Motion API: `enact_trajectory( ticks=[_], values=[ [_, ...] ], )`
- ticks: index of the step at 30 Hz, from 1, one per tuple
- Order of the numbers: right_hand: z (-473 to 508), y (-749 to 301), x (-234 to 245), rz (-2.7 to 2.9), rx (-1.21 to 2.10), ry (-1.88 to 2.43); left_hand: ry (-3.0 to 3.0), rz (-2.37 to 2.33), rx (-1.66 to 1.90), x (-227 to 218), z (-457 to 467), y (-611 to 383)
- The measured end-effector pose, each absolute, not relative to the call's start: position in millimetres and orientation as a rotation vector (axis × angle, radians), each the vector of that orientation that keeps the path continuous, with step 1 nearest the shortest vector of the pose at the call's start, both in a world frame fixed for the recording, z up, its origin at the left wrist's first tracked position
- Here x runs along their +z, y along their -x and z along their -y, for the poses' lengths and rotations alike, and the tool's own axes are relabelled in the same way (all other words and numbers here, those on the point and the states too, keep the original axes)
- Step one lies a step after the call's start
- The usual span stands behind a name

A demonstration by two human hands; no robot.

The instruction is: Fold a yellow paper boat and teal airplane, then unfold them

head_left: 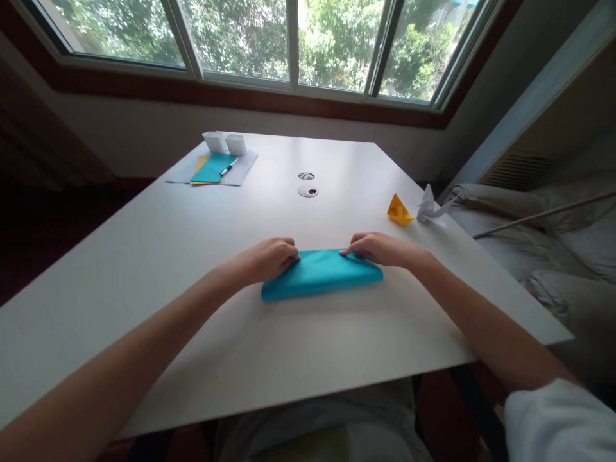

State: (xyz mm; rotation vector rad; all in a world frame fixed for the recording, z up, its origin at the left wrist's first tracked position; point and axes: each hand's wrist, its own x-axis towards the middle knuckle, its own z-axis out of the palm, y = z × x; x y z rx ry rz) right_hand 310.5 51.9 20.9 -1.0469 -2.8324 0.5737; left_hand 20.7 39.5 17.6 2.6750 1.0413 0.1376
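View: head camera, only view.
Left hand [267, 258]: fingers curled close together, tips on the paper's 10 o'clock corner; cannot tell whether they pinch the edge or only press it.
Right hand [378, 249]: fingers stretched and side by side, laid flat on the paper's 2 o'clock corner; not closed round anything.
Paper [320, 274]: teal, folded to a long flat band with a soft rounded fold along the near edge; matte and smooth. It lies on the table toward 6 o'clock, between the two hands.
Table [168, 256]: white, smooth, faint sheen, square-cut edges.
Boat [399, 210]: yellow folded paper with sharp creases, at 2 o'clock from the paper, well apart.
Crane [430, 206]: white folded paper, just beside the boat at its 3 o'clock, near the table edge.
Sheets [212, 168]: teal on yellow on grey, flat stack at 11 o'clock, far end.
Pen [230, 167]: dark and white, lying slantwise on the sheets.
Holes [307, 191]: two round ports at 12 o'clock from the paper.
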Motion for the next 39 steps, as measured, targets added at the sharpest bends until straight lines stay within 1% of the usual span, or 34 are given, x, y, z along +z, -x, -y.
enact_trajectory(
  ticks=[5,8,13,17,23,34,39],
  values=[
    [-51,-305,28,2.927,0.465,1.097,-2.659,-1.176,0.189,15,-36,-27],
    [-42,-293,35,2.948,0.365,1.198,-2.64,-1.268,0.191,13,-32,-30],
    [-23,-256,43,2.959,0.018,1.503,-2.688,-1.406,0.156,13,-24,-39],
    [-18,-233,36,2.863,-0.172,1.676,-2.725,-1.477,0.113,13,-20,-45],
    [-16,-230,27,2.786,-0.214,1.735,-2.736,-1.594,0.084,10,-15,-50],
    [7,-244,26,2.783,-0.215,1.7,-2.76,-1.646,0.034,10,8,-48],
    [11,-247,25,2.811,-0.208,1.661,-2.806,-1.638,0.069,10,17,-48]
  ],
)
